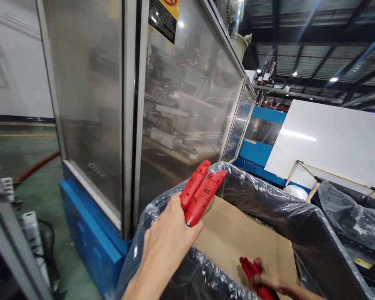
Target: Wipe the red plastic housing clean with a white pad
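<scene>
Two red handles (200, 192) raised, (more below) two lined bins (268, 200).

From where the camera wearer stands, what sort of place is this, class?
Most likely a factory floor, probably plastics moulding: a big blue machine with glass guard doors, a lined bin with a cardboard sheet, and red plastic parts in the left hand.

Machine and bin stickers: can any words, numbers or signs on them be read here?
None can be read.
Black and yellow warning sticker on the machine window: print too small.
Yellow label on the far bin: blurred.
Red plastic parts in the left hand: no legible marking.
</scene>
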Motion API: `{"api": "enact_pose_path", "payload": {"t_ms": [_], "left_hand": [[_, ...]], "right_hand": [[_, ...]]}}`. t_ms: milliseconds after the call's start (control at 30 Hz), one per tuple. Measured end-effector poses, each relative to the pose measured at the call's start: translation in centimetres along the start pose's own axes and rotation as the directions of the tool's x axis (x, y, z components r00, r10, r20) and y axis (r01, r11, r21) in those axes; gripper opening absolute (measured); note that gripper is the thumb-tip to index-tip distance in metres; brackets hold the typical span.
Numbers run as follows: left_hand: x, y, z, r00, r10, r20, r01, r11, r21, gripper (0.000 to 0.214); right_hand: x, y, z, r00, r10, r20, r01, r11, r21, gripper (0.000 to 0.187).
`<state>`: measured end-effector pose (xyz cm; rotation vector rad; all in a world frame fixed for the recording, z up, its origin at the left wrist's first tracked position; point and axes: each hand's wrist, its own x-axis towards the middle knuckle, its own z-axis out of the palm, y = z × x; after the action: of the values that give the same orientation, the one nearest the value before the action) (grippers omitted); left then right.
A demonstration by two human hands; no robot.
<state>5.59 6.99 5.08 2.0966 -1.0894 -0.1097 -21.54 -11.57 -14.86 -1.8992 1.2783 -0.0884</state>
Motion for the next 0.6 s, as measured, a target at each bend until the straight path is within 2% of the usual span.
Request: {"api": "enact_pose_path", "payload": {"t_ms": [67,167,200,267,333,367,400,467,600], "left_hand": [[0.3,-0.3,0.4,0.999,0.009,0.032,-0.006,0.994,-0.109,0.042],[0.6,-0.6,1.5,0.992,0.08,0.1,-0.038,0.929,-0.367,0.046],[0.5,-0.6,1.9,0.988,0.08,0.132,-0.004,0.869,-0.495,0.05],[0.2,-0.5,2.6,0.969,0.027,0.246,0.169,0.653,-0.738,0.057],[-0.4,-0.5,3.2,0.912,-0.025,0.41,0.389,0.372,-0.843,0.069],[-0.7,-0.4,3.5,0.881,-0.034,0.472,0.462,0.27,-0.844,0.077],[-1.1,-0.4,3.7,0.857,-0.036,0.513,0.508,0.219,-0.833,0.084],[-1.9,-0.4,4.1,0.838,-0.045,0.543,0.543,0.144,-0.827,0.095],[-3.6,-1.4,5.2,0.874,0.018,0.485,0.485,-0.006,-0.875,0.094]], "right_hand": [[1.0,-1.2,-1.6,0.999,0.007,0.04,-0.017,0.97,0.243,0.026],[2.0,-4.9,-4.6,0.986,-0.09,0.142,-0.006,0.824,0.566,0.037],[2.2,-6.5,-5.5,0.975,-0.151,0.164,0.008,0.759,0.651,0.04],[2.3,-9.9,-6.9,0.94,-0.295,0.174,0.045,0.612,0.79,0.042],[2.2,-13.1,-7.3,0.885,-0.433,0.172,0.06,0.471,0.88,0.043],[2.1,-14.4,-7.2,0.851,-0.493,0.179,0.049,0.415,0.908,0.045],[2.0,-15.7,-6.9,0.815,-0.546,0.195,0.028,0.372,0.928,0.047],[1.8,-17.6,-6.1,0.736,-0.636,0.231,-0.027,0.314,0.949,0.051],[1.0,-20.1,-4.9,0.577,-0.776,0.257,-0.119,0.231,0.966,0.052]]}}
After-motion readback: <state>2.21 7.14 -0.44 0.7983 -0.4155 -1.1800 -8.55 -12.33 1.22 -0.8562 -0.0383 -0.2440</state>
